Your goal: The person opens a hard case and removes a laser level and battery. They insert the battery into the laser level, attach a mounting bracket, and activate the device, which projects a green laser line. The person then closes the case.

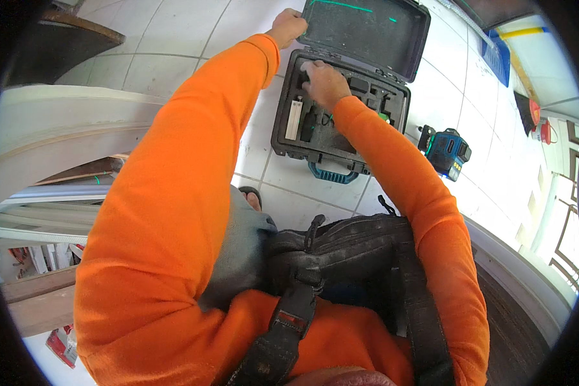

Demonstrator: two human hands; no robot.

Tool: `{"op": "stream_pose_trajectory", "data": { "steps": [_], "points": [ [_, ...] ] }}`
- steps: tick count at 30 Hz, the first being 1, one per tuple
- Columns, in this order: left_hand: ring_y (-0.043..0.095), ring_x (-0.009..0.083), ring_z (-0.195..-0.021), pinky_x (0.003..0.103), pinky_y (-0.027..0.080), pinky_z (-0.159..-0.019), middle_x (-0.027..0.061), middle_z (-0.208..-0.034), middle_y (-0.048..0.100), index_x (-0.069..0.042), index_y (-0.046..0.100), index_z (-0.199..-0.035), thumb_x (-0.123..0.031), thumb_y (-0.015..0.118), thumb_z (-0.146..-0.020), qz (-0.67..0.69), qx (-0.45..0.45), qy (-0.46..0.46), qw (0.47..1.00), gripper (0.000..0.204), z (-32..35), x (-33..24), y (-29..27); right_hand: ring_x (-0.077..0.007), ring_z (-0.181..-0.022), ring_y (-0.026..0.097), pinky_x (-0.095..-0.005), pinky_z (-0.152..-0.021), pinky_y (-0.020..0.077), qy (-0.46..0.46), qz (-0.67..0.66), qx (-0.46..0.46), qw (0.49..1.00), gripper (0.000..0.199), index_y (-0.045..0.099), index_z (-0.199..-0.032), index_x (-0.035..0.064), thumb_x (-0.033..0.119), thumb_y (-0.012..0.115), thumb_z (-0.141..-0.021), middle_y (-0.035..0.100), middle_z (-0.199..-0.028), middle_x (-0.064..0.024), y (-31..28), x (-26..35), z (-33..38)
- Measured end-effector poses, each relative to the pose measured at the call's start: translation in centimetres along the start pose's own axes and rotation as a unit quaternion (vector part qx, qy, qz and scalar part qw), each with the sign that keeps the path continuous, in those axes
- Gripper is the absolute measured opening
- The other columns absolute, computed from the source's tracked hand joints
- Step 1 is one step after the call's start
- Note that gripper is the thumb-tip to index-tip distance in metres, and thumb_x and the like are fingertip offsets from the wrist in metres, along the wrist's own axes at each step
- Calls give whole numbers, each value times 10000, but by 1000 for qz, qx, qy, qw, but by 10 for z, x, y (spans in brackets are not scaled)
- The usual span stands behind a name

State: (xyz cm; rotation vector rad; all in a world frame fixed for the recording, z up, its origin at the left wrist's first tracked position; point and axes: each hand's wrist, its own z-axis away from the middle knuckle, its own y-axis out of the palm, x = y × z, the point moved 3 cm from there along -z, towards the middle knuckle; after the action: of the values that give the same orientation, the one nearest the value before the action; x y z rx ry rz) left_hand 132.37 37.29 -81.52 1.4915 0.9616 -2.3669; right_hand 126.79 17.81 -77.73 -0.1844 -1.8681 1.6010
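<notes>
An open black hard case lies on the tiled floor in front of me, its lid tipped back. My left hand is closed at the left edge of the lid. Inside the case, my right hand reaches into the upper left of the foam insert, fingers bent down; what they hold, if anything, cannot be made out. Just below that hand sit a pale strip-shaped piece and a dark slim piece. A blue-and-black laser level stands on the floor right of the case.
The case's teal handle points toward me. A black bag hangs at my front. White curved panels and stacked boards crowd the left. A blue crate and a red container are at the far right.
</notes>
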Motion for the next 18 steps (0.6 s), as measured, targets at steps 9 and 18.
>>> {"op": "stream_pose_trajectory", "data": {
  "steps": [9,18],
  "points": [
    [658,372,-1102,507,534,-923,188,-1211,689,-134,586,-1333,-100,669,-842,82,167,78,979,499,-55,63,-32,-130,-662,620,-300,-559,539,233,-375,-58,895,261,703,-1135,28,137,536,-967,648,-813,-57,-114,-89,22],
    [666,250,-1173,356,508,-998,174,-1233,690,9,525,-1265,31,773,-805,19,56,189,980,524,29,31,-54,-130,-637,541,-284,-531,442,412,-636,-220,615,518,514,-1381,59,453,473,-1049,605,-821,-48,-160,-154,147]
  ]
}}
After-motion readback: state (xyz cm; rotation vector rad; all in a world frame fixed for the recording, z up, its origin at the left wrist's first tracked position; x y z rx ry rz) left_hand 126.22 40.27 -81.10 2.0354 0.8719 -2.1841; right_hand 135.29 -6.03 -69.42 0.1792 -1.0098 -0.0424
